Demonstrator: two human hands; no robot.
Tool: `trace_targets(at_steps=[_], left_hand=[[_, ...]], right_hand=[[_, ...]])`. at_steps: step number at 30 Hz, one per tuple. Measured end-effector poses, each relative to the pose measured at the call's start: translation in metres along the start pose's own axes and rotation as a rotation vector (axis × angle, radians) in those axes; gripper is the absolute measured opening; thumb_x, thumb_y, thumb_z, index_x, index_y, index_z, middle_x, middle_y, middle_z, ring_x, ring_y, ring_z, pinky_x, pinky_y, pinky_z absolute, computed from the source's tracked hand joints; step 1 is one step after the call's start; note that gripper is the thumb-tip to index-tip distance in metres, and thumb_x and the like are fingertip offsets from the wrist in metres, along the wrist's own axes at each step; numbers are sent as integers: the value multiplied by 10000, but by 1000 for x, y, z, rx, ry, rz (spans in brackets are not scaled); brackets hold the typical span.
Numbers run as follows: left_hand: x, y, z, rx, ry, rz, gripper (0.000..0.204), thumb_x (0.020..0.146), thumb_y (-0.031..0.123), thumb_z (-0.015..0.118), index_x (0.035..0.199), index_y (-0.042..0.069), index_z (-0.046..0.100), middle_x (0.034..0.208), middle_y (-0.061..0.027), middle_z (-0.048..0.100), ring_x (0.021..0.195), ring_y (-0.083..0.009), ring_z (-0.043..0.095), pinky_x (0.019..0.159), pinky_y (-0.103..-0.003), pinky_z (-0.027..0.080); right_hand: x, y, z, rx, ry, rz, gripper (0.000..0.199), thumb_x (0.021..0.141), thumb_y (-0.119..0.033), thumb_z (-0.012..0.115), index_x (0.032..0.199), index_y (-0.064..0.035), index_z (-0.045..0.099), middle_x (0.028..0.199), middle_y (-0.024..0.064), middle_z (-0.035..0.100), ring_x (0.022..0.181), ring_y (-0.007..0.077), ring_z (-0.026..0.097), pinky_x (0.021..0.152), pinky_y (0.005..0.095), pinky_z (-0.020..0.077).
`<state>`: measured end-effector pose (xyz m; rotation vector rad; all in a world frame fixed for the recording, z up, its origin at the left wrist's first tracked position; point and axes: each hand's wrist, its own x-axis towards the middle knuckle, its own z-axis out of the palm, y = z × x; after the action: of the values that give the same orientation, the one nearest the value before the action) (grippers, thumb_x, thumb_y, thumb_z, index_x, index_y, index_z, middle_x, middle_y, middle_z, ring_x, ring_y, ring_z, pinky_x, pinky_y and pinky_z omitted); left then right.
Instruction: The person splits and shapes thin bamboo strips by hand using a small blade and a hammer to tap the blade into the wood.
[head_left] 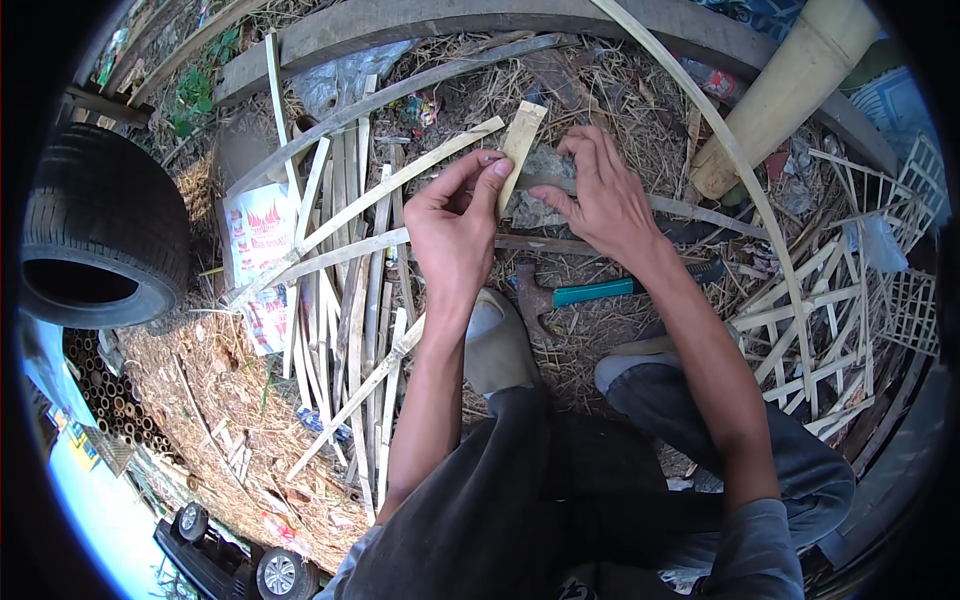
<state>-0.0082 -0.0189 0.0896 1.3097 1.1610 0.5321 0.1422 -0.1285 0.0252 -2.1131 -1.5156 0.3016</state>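
Presently, I hold a short, flat, pale-yellow bamboo piece (pixel 524 135) in my left hand (pixel 450 215), pinched between the thumb and the bent index finger. The grip is near the middle of its left edge, so the upper end stands free above the fingertips and the lower end comes down beside the thumb, toward my palm. I suppose I pinch it so lightly by the edge in order that its broad face remains uncovered and easy to look at.

My right hand (pixel 612 195) is just to the right of the piece, apart from it. Its fingers are curved and its thumb is spread away from them; in the gap I see a rough grey stone (pixel 543 163) and no bamboo. A long grey flat strip (pixel 705 215) passes behind this hand; whether I touch it, I cannot tell.

The hammer with green handle and rusty head (pixel 590 292) lies near my olive-grey shoe (pixel 502 350), probably to be within reach. Likewise, the loose pile of long pale bamboo strips (pixel 350 310) lies at my left, perhaps to leave the middle ground for the hands.
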Motion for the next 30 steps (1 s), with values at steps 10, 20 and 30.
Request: trace_targets(at_steps=[10, 20, 30], left_hand=[[-5, 53, -6, 280, 90, 218, 142, 949, 58, 752, 1050, -29, 801, 765, -57, 732, 636, -63, 564, 574, -258, 458], [-13, 24, -12, 197, -21, 5, 186, 950, 142, 797, 1075, 5, 807, 727, 27, 659, 625, -18, 509, 538, -210, 374], [-21, -41, 22, 177, 53, 77, 210, 947, 146, 788, 1073, -22, 800, 833, -27, 744, 725, -54, 571, 679, -238, 482]], right_hand=[[-81, 7, -45, 203, 57, 28, 408, 911, -202, 736, 1205, -9, 528, 1180, 175, 590, 1083, 343, 566, 920, 462, 468], [-64, 61, -56, -34, -190, 118, 412, 990, -265, 661, 1350, -65, 636, 1022, 112, 647, 1009, 315, 610, 911, 445, 493], [-71, 49, -34, 133, -25, 68, 380, 936, -130, 708, 1314, -90, 697, 892, 111, 590, 866, 299, 579, 812, 425, 485]])
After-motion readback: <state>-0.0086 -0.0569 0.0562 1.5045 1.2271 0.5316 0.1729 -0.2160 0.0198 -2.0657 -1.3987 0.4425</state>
